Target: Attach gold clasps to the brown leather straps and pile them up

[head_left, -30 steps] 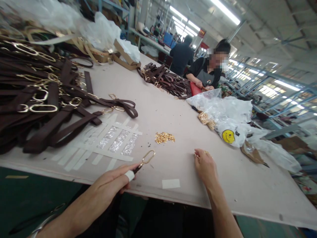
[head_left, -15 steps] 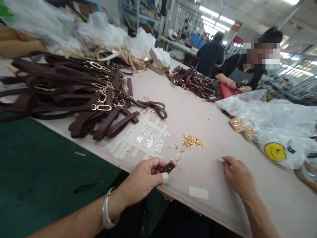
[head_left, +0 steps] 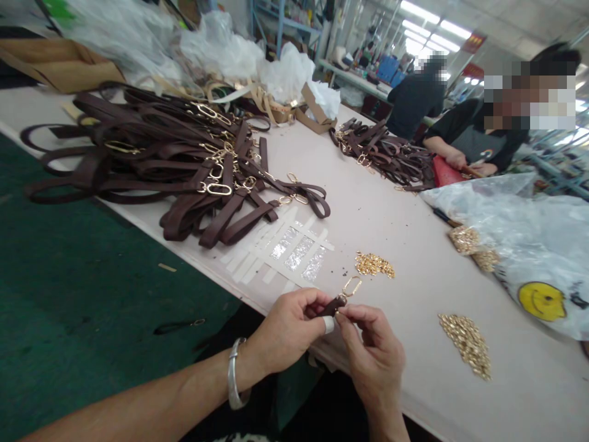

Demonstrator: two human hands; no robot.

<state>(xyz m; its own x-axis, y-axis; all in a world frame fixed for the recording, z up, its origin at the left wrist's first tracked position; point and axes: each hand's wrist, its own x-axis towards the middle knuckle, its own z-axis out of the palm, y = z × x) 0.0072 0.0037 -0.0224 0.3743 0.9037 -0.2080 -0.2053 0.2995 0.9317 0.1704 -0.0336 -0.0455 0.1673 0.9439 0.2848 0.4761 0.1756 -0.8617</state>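
Pinched between the thumb and fingers of my left hand (head_left: pixel 294 328) is the end of a dark brown leather strap (head_left: pixel 335 305), with a gold clasp (head_left: pixel 352 287) pointing away from me. My right hand (head_left: pixel 375 347) meets the strap end from the right, thumb and index finger closed on a tiny gold piece at its edge. That piece is too small to name. Just beyond the hands lies a small pile of gold fittings (head_left: pixel 375 264). A second gold pile (head_left: pixel 467 345) is right of my right hand.
A heap of brown straps (head_left: pixel 151 153) covers the table's left, with taped clear film (head_left: pixel 299 252) beside it. More straps (head_left: pixel 381 150) lie farther back. A plastic bag (head_left: pixel 534 245) is at the right. Across the table a person (head_left: pixel 478 135) holds something red.
My right hand has moved left to the strap end and closed its fingertips there, uncovering the right gold pile. The whole view has shifted, so the table items appear farther right.
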